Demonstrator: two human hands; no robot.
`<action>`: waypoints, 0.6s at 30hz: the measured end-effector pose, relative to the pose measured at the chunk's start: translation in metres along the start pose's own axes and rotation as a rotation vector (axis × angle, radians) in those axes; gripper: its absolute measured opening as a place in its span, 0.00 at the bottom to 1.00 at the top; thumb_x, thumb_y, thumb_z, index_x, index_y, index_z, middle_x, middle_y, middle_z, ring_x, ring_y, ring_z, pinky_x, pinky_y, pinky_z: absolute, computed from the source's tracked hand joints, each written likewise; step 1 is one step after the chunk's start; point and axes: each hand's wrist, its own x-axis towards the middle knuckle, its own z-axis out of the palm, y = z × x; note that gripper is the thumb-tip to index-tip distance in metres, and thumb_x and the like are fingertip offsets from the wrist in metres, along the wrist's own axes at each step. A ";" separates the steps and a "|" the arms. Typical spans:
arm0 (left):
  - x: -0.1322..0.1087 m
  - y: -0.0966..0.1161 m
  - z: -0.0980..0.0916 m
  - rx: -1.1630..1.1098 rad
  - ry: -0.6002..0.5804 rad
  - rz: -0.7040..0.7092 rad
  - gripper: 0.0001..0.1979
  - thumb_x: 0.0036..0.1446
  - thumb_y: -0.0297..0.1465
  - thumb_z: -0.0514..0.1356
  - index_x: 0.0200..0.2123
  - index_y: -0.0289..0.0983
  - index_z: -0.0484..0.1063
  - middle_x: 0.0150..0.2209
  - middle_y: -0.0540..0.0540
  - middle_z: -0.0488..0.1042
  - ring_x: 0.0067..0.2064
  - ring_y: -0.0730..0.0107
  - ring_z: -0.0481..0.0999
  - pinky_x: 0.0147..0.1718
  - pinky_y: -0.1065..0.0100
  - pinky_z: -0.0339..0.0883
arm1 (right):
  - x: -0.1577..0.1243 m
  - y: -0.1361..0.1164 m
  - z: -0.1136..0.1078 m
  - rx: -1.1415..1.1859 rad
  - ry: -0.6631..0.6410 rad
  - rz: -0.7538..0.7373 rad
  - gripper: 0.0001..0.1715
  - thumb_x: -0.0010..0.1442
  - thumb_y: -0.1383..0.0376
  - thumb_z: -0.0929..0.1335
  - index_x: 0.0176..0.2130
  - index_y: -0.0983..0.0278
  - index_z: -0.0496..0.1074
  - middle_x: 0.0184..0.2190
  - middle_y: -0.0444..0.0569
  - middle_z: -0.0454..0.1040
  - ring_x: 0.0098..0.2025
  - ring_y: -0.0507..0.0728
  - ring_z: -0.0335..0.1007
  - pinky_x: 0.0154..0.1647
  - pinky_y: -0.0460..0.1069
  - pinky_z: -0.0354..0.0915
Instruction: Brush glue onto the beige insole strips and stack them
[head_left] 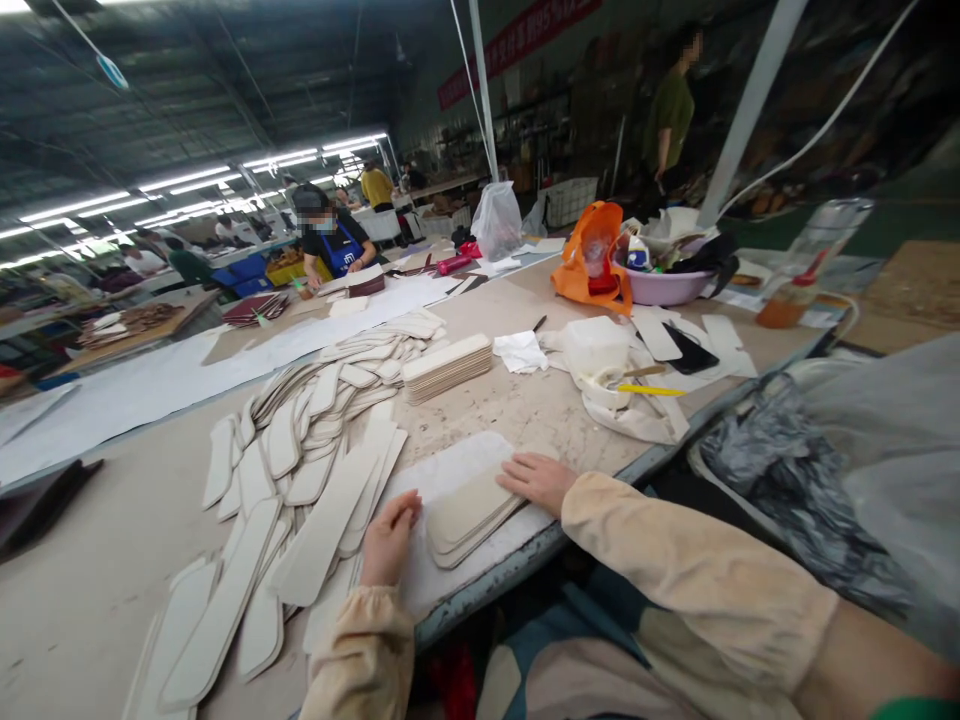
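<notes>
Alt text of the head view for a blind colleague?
The right hand rests on a short stack of pale, rounded pieces at the table edge; the left hand, curled, is beside it. Similar pieces form a loose pile to the left and a neat stack behind.

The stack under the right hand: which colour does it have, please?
The stack is pale beige, close to cream; it shows best in the head view.

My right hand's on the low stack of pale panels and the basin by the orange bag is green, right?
No, the basin by the orange bag is light purple, not green, as the head view shows. Your right hand is on the low stack.
</notes>
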 end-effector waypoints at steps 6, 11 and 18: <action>-0.015 -0.008 0.015 0.328 -0.201 0.153 0.33 0.41 0.42 0.69 0.52 0.38 0.72 0.57 0.39 0.70 0.60 0.49 0.65 0.62 0.48 0.53 | -0.009 0.008 0.000 0.117 -0.207 0.104 0.43 0.49 0.75 0.68 0.62 0.58 0.61 0.65 0.55 0.56 0.67 0.65 0.47 0.64 0.66 0.46; -0.016 -0.012 0.033 0.685 -0.347 0.412 0.40 0.44 0.44 0.67 0.59 0.35 0.63 0.58 0.34 0.67 0.60 0.46 0.64 0.59 0.44 0.57 | -0.001 0.026 -0.015 0.196 -0.222 0.262 0.60 0.41 0.69 0.74 0.68 0.60 0.47 0.68 0.57 0.47 0.68 0.69 0.40 0.65 0.65 0.43; -0.019 -0.022 0.028 0.710 -0.335 0.528 0.30 0.53 0.41 0.60 0.58 0.38 0.65 0.56 0.37 0.69 0.57 0.50 0.69 0.56 0.49 0.65 | 0.010 0.049 -0.006 0.241 -0.200 0.219 0.56 0.39 0.58 0.78 0.63 0.68 0.59 0.60 0.63 0.62 0.61 0.69 0.56 0.62 0.60 0.53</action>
